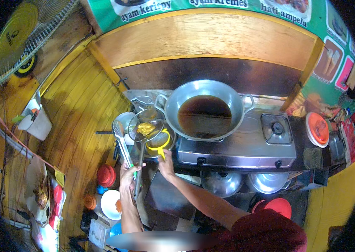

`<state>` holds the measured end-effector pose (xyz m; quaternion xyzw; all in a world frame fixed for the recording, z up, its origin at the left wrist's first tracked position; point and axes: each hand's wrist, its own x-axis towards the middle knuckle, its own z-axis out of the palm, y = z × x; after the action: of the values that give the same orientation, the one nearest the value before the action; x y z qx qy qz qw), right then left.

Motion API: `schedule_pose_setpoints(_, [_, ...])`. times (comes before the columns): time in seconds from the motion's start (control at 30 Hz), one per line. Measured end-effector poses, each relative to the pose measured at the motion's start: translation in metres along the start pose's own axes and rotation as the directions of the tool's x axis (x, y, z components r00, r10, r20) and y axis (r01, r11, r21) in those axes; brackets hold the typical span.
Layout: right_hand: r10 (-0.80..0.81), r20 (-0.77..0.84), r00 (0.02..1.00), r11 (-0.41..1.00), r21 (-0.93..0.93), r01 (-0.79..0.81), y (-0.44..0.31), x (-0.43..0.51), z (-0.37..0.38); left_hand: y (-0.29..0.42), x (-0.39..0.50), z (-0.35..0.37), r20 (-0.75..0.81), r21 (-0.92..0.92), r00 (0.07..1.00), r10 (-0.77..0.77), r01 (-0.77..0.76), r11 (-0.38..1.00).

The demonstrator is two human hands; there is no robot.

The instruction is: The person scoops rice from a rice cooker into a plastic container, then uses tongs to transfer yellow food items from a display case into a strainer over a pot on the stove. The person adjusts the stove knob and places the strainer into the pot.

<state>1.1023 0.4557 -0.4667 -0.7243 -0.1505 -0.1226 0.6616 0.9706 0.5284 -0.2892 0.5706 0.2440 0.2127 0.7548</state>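
Note:
My left hand (128, 177) is closed around the metal tongs (122, 143) and the handle of a wire skimmer (139, 162), both pointing away from me. Golden fried food (146, 128) lies in the skimmer's basket. Just to the right, my right hand (166, 163) grips the handle of a small yellow strainer (160, 143), whose rim overlaps the skimmer in view. Beneath them is a round metal pot (173, 138), partly hidden. A large two-handled wok (236, 124) holding dark brown liquid sits on the left burner of the gas stove (237, 152).
Behind the stove stands a wooden panel (209, 36). Metal lids (222, 184) are below the stove. An orange-lidded container (317, 129) is on the right. A white bowl (110, 204) and a red-lidded jar (106, 175) stand at lower left; a fan (16, 30) is at upper left.

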Motion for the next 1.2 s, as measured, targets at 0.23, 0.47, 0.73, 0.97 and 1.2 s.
schedule_pose_setpoints(0.23, [0.498,0.273,0.823,0.861,-0.268,-0.432,-0.007,0.018,-0.009,-0.030,0.015,-0.001,0.043,-0.008,0.997,-0.061,0.062,0.998])
schedule_pose_setpoints(0.47, [0.540,0.373,0.755,0.841,-0.284,-0.461,-0.020,-0.013,-0.081,-0.080,0.027,-0.010,0.109,0.037,0.990,-0.088,0.085,0.996])
schedule_pose_setpoints(0.73, [0.468,0.487,0.738,0.883,-0.241,-0.402,-0.001,-0.091,-0.189,-0.094,0.026,-0.021,0.043,0.136,0.973,-0.225,0.217,0.967])
schedule_pose_setpoints(0.97, [0.274,0.529,0.803,0.961,-0.116,-0.251,0.044,-0.139,-0.342,-0.011,-0.020,-0.012,-0.187,0.326,0.981,0.050,0.014,0.945])
schedule_pose_setpoints(1.2, [0.532,0.672,0.515,0.721,-0.041,-0.692,-0.030,-0.103,-0.429,-0.010,-0.164,0.113,0.426,-0.285,0.902,-0.077,0.215,0.934])
